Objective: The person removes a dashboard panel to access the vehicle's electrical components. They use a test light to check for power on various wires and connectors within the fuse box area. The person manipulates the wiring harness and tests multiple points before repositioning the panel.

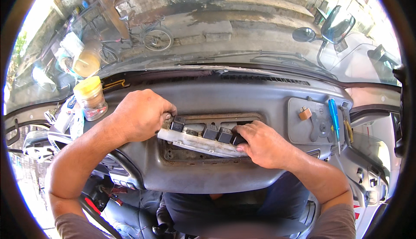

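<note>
Sleeves [334, 224] nearest, cut off at lower edge. Right hand [266, 146] grips right end of pale strip [203, 145] with black blocks [210, 132], over the dashboard opening [195, 156]; fingers hide that end. Left hand [139, 114] pinched narrow at the other end, fingertips partly hidden, can't tell what it grips. Grey dashboard [203, 177], yellow-lidded jar [91, 100] left, blue screwdriver [333, 111] right. Outside: bicycle [145, 38], steps [264, 3], bright edges washed out.

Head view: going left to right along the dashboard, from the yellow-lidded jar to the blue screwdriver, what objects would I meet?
Yellow-lidded jar, pale strip carrying black blocks, small tan block, blue screwdriver.
</note>
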Demonstrator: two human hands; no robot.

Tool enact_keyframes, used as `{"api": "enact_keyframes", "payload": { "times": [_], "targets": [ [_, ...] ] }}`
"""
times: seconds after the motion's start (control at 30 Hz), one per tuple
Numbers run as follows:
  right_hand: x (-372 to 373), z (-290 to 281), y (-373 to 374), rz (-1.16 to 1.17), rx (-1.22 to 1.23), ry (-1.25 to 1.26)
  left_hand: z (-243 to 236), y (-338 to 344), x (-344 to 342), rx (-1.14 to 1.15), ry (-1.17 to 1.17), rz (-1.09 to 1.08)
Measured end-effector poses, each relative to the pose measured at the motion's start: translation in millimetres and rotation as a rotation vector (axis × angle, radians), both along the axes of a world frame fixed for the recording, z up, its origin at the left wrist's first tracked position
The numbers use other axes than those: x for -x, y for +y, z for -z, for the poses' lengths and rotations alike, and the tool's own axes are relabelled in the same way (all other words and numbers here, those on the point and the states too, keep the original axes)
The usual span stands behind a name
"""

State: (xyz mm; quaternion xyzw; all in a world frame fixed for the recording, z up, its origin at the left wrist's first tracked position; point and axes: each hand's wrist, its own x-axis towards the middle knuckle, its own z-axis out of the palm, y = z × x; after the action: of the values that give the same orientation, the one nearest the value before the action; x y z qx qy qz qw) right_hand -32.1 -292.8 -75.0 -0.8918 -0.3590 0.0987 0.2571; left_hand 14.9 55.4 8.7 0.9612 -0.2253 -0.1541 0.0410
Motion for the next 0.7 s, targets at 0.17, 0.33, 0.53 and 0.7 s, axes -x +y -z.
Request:
{"api": "enact_keyframes", "payload": {
  "times": [0.17, 0.33, 0.53, 0.7],
  "targets": [
    [-6, 1, 0, 0.007, 0.009, 0.163, -4, -2, 14, 0.032, 0.034, -0.064],
    [3, 11, -3, 0.138, -0.142, 0.085, -9, -12, 9, 0.051, -0.097, -0.062],
    [2, 17, -15, 0.022, -0.227, -0.009, -15, -3, 27, 0.276, -0.044, -0.172],
    [-17, 8, -30, -0.164, -0.211, 0.117, 2, -5, 71, 0.462, -0.002, -0.303]
  ]
}}
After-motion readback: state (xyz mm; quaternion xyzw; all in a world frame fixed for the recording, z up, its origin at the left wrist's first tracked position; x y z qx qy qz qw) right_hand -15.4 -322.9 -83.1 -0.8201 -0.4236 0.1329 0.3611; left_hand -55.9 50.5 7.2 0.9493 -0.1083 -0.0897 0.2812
